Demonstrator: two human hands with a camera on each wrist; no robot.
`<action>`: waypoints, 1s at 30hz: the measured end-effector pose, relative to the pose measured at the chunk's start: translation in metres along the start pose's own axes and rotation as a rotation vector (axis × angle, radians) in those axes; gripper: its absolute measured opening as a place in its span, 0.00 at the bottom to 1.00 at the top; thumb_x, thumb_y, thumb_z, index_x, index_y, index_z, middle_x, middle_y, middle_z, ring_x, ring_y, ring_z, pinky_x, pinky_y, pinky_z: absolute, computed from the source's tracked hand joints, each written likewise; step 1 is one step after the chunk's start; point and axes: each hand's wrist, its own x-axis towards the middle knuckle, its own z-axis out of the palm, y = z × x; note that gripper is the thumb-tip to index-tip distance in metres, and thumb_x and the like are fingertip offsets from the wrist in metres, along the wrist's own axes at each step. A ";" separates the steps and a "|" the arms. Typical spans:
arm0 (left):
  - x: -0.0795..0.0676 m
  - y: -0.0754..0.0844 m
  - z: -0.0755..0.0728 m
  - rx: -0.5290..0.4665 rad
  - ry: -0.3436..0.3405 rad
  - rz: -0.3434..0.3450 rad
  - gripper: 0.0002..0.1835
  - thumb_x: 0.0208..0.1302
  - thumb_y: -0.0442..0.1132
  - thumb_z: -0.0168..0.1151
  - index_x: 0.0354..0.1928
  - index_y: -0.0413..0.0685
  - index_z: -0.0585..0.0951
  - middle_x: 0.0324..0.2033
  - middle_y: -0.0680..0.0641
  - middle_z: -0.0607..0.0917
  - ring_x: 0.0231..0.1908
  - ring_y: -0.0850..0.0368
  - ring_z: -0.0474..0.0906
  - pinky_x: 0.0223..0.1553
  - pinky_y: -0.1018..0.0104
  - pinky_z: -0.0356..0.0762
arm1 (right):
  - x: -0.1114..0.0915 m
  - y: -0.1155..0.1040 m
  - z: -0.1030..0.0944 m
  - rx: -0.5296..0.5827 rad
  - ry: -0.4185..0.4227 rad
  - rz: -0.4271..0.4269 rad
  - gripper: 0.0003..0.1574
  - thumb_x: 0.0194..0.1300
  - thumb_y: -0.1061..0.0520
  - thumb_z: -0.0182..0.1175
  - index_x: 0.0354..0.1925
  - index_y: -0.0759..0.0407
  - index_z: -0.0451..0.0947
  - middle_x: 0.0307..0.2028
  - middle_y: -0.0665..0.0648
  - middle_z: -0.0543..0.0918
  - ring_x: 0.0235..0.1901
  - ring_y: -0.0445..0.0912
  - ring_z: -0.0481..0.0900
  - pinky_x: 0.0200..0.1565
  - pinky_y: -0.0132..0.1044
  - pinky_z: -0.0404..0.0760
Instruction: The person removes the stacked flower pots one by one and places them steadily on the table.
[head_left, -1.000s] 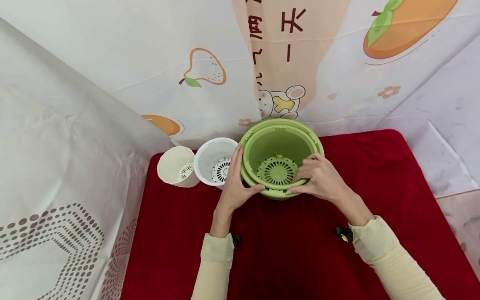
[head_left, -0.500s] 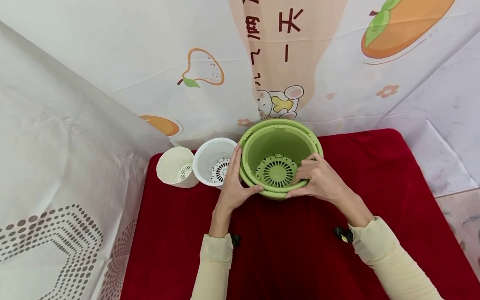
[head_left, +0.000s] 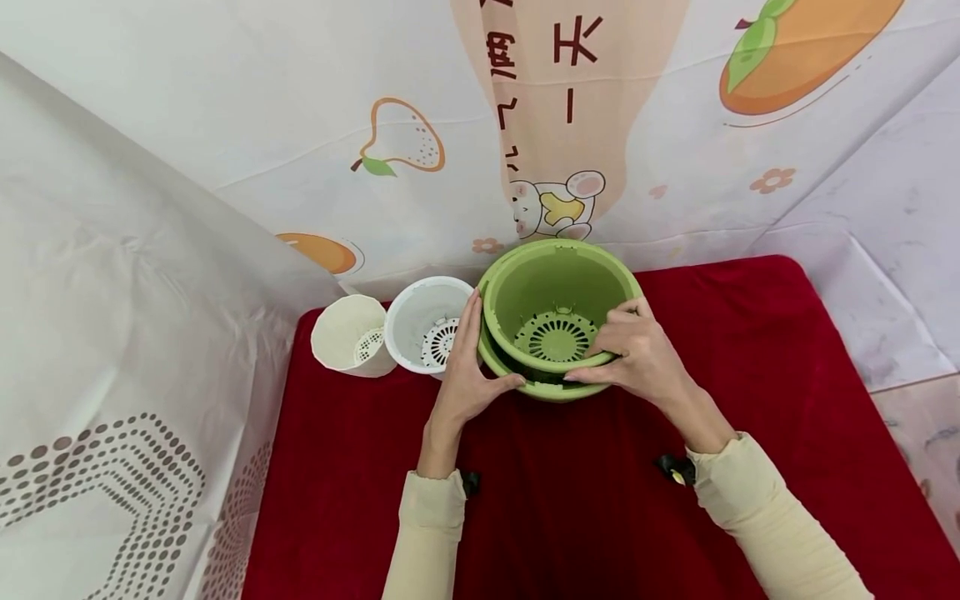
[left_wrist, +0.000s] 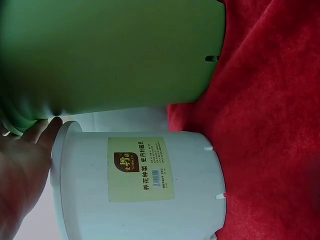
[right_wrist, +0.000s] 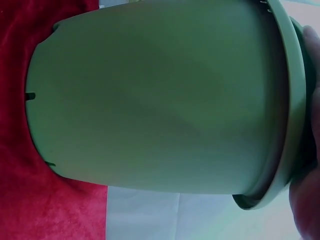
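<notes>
Two green plastic flowerpots stand nested on the table in the head view. The inner green flowerpot (head_left: pixel 555 279), with a slotted bottom, sits raised and tilted inside the outer green flowerpot (head_left: pixel 555 391). A dark gap shows between their rims at the front. My right hand (head_left: pixel 643 354) pinches the inner pot's rim at the front right, thumb outside and fingers inside. My left hand (head_left: pixel 463 379) grips the outer pot's rim, with fingers along its left side and thumb at the front. The outer pot's smooth wall (right_wrist: pixel 160 100) fills the right wrist view.
A white flowerpot (left_wrist: pixel 90 195) with a yellowish label stands close to my left fingers. Left of it is a cream pot (head_left: pixel 341 333) with a perforated bottom. Red cloth (head_left: pixel 555 500) covers the table, and a printed curtain (head_left: pixel 300 125) hangs just behind the pots.
The inner green pot has risen at the front and right, and the gap between the two rims has widened. My right hand has risen slightly with it; my left hand keeps its place.
</notes>
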 end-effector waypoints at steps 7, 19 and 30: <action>0.000 0.000 0.001 0.006 0.006 -0.002 0.70 0.41 0.85 0.57 0.80 0.53 0.44 0.79 0.48 0.46 0.77 0.54 0.43 0.72 0.47 0.50 | 0.007 -0.003 0.000 -0.032 0.083 0.003 0.29 0.52 0.34 0.72 0.11 0.50 0.78 0.11 0.42 0.72 0.18 0.41 0.64 0.42 0.49 0.64; -0.001 -0.001 0.001 0.001 0.016 0.007 0.69 0.44 0.83 0.57 0.80 0.50 0.46 0.79 0.48 0.47 0.77 0.53 0.43 0.72 0.47 0.51 | 0.011 -0.006 -0.005 -0.052 0.075 0.068 0.28 0.55 0.33 0.69 0.13 0.50 0.82 0.13 0.43 0.76 0.19 0.40 0.67 0.56 0.61 0.64; -0.002 -0.001 0.001 -0.026 0.015 -0.004 0.67 0.45 0.81 0.59 0.80 0.55 0.46 0.79 0.51 0.46 0.77 0.54 0.43 0.72 0.47 0.50 | 0.023 -0.010 -0.009 -0.068 0.150 0.064 0.33 0.54 0.31 0.69 0.10 0.51 0.76 0.11 0.44 0.73 0.18 0.42 0.63 0.57 0.62 0.64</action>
